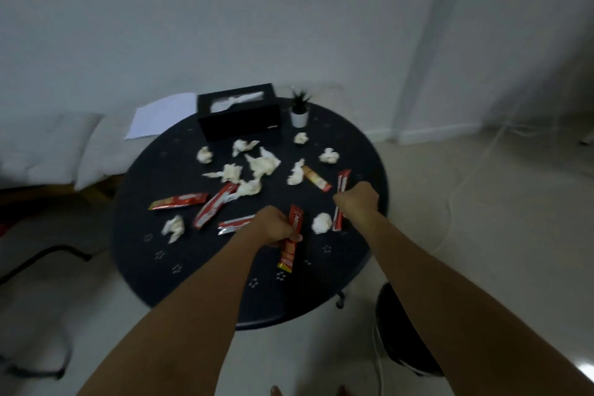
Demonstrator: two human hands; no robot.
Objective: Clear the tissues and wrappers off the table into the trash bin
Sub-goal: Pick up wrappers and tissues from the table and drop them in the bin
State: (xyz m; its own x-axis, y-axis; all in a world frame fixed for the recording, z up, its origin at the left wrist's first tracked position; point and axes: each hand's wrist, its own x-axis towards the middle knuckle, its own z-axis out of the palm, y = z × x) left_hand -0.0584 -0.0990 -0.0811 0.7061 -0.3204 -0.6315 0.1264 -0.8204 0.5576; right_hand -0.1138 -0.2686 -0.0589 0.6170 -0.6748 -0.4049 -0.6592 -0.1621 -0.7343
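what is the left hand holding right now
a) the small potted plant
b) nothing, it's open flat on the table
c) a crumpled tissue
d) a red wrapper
d: the left hand is closed around a red wrapper, whose ends stick out above and below the fist over the dark round table.

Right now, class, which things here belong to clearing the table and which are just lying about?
Belong to the job:
crumpled tissues
red wrappers
left hand, gripping a wrapper
right hand, on another wrapper
dark bin

Lying about:
black tissue box
potted plant
white paper
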